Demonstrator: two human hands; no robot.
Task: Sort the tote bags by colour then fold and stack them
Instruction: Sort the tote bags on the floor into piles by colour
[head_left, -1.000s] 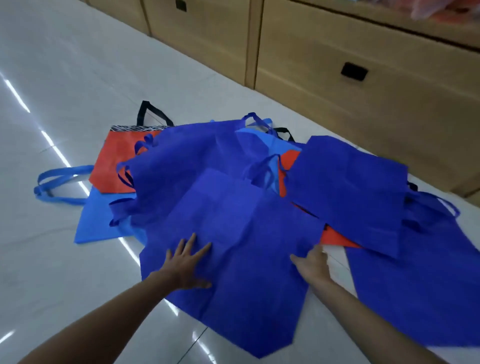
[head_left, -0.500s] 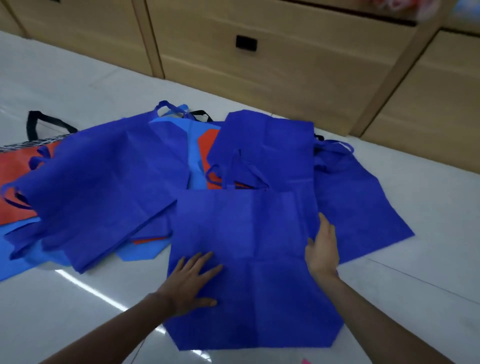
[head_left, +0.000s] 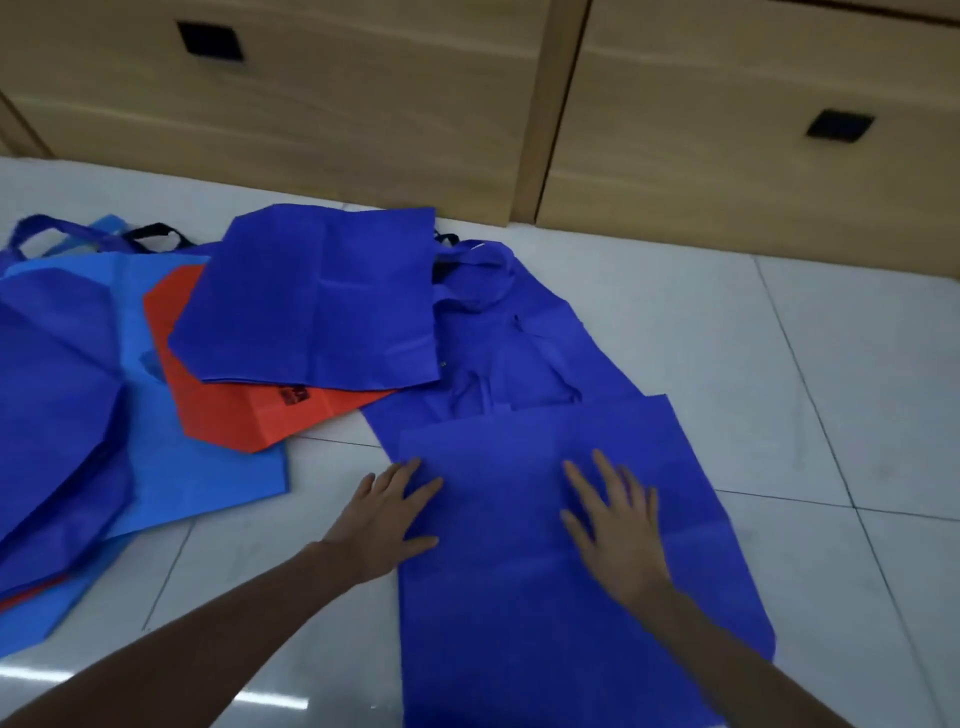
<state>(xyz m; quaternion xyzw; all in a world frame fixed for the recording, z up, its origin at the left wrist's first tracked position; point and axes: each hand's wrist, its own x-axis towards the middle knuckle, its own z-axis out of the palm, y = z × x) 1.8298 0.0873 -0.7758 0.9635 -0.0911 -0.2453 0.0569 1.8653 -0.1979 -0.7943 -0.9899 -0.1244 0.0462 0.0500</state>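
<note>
Both hands lie flat on a dark blue tote bag (head_left: 545, 623) that is spread on the tiled floor (head_left: 779, 364). The left hand (head_left: 384, 519) rests at the bag's left edge, its fingers (head_left: 405, 470) straight and a little spread. The right hand (head_left: 618, 530) presses near the middle, its fingers (head_left: 602, 462) also wide and straight. Neither hand holds anything. I judge that they smooth the cloth and stop it from sliding, so that it can be folded.

Just beyond the fingertips this bag overlaps a second dark blue bag (head_left: 519, 353), probably to gather one colour in one place. To the left of the left fingers lies a light blue bag (head_left: 197, 467). Beyond it is an orange-red bag (head_left: 249, 415), half covered by another dark blue bag (head_left: 322, 301). This heap does not look sorted yet.

All the bags lie flat and seem to be empty. Far beyond the fingers stand wooden drawers (head_left: 363, 104). They are closed, so their content is hidden.
</note>
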